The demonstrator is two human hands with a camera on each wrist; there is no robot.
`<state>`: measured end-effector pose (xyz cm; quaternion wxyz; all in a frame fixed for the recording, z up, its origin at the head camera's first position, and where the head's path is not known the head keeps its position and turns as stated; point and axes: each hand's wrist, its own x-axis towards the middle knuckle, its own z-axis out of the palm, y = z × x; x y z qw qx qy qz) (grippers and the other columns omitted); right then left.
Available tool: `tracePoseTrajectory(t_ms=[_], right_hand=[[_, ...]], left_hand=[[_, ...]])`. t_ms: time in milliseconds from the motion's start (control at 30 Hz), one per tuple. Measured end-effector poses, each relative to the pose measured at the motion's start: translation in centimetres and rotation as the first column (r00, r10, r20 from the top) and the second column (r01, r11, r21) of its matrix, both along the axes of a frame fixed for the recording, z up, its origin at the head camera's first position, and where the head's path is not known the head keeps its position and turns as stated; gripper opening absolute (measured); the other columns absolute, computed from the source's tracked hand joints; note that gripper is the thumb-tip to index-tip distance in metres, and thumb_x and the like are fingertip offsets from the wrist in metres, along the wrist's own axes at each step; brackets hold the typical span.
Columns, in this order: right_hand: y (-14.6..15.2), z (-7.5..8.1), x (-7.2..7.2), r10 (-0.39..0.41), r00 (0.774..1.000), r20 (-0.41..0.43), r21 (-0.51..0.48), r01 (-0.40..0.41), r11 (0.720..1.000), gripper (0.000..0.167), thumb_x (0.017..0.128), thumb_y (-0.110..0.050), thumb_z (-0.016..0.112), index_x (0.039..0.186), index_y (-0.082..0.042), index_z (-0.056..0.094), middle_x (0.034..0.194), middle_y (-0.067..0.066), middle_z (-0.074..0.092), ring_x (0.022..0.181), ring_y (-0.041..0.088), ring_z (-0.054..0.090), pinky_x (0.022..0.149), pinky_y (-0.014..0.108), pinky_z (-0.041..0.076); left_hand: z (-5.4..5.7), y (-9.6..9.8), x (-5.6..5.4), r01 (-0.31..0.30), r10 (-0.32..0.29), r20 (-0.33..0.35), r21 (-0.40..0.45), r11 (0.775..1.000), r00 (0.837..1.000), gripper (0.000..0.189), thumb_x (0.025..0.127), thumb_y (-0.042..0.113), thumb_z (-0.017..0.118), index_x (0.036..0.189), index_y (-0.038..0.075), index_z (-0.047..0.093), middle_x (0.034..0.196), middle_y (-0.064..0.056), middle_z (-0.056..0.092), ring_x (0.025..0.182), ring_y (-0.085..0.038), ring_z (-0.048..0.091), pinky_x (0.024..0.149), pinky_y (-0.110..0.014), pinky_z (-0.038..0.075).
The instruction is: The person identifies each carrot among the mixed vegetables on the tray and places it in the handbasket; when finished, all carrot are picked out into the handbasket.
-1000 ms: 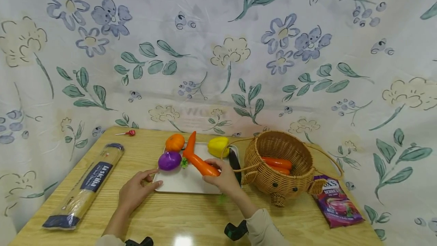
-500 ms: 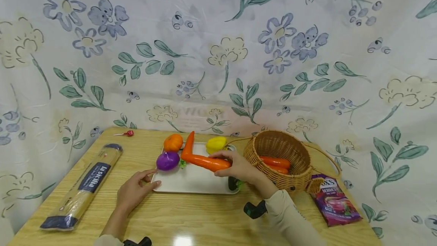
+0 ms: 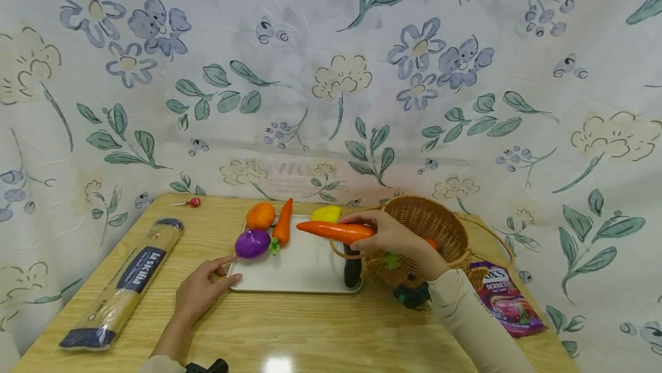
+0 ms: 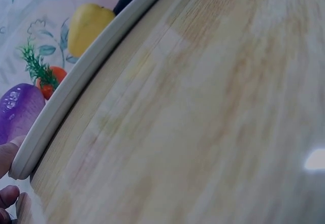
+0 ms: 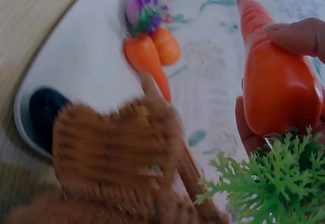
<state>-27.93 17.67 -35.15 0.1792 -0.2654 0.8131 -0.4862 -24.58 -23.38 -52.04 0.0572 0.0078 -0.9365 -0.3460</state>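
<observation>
My right hand [image 3: 385,234] grips an orange toy carrot [image 3: 331,229] by its thick end. The tip points left over the tray, and green leaves [image 5: 284,178] hang below the hand. Behind and beneath that hand stands a wicker basket [image 3: 455,229] with an animal face, partly hidden, with orange inside. At the tray's near left corner, my left hand [image 3: 204,289] holds the rim, thumb over the edge. On the white tray [image 3: 295,275] lie a second carrot [image 3: 283,223], a purple eggplant-like vegetable [image 3: 252,243], a small pumpkin [image 3: 260,216], a yellow pepper [image 3: 324,214] and a dark eggplant [image 3: 353,266].
A long pack of spaghetti [image 3: 131,281] lies at the left of the wooden table [image 3: 289,333]. Near the back left is a red lollipop [image 3: 193,202]. A purple candy bag [image 3: 509,301] rests right of the basket, and a floral cloth [image 3: 310,103] hangs behind.
My right hand has lifted the carrot off the tray and carried it right, to the front of the basket. The left hand has stayed at the tray corner.
</observation>
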Motion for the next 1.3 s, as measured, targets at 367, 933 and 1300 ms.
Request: tracePoseTrajectory(t_ms=[367, 933, 1300], right_hand=[[5.4, 2.3, -0.9, -0.089, 0.995, -0.050, 0.073, 0.093, 0.993, 0.049, 0.088, -0.006, 0.072, 0.135, -0.008, 0.058, 0.123, 0.014, 0.059, 0.100, 0.028, 0.055, 0.085, 0.038, 0.048], [13.6, 2.3, -2.5, -0.158, 0.986, -0.061, 0.124, 0.165, 0.979, 0.048, 0.088, -0.013, 0.072, 0.133, -0.003, 0.058, 0.123, 0.016, 0.061, 0.096, 0.023, 0.057, 0.082, 0.033, 0.049], [16.7, 2.7, -3.1, -0.186, 0.982, -0.028, 0.219, 0.188, 0.958, 0.048, 0.087, -0.013, 0.071, 0.132, -0.002, 0.060, 0.118, 0.017, 0.060, 0.093, 0.024, 0.055, 0.078, 0.034, 0.048]], left_hand=[[0.2, 0.1, 0.3, -0.002, 0.002, -0.002, -0.004, 1.000, 1.000, 0.061, 0.085, 0.059, 0.070, 0.134, 0.024, 0.063, 0.100, 0.002, 0.062, 0.071, -0.010, 0.047, 0.062, -0.028, 0.033], [0.3, 0.1, 0.1, 0.010, -0.010, 0.002, -0.004, 1.000, 1.000, 0.061, 0.084, 0.060, 0.070, 0.134, 0.025, 0.063, 0.100, 0.003, 0.062, 0.070, -0.009, 0.046, 0.061, -0.028, 0.033], [0.2, 0.2, 0.1, 0.001, -0.001, 0.013, -0.006, 1.000, 1.000, 0.062, 0.085, 0.059, 0.070, 0.134, 0.023, 0.063, 0.101, 0.002, 0.062, 0.072, -0.010, 0.047, 0.063, -0.028, 0.033]])
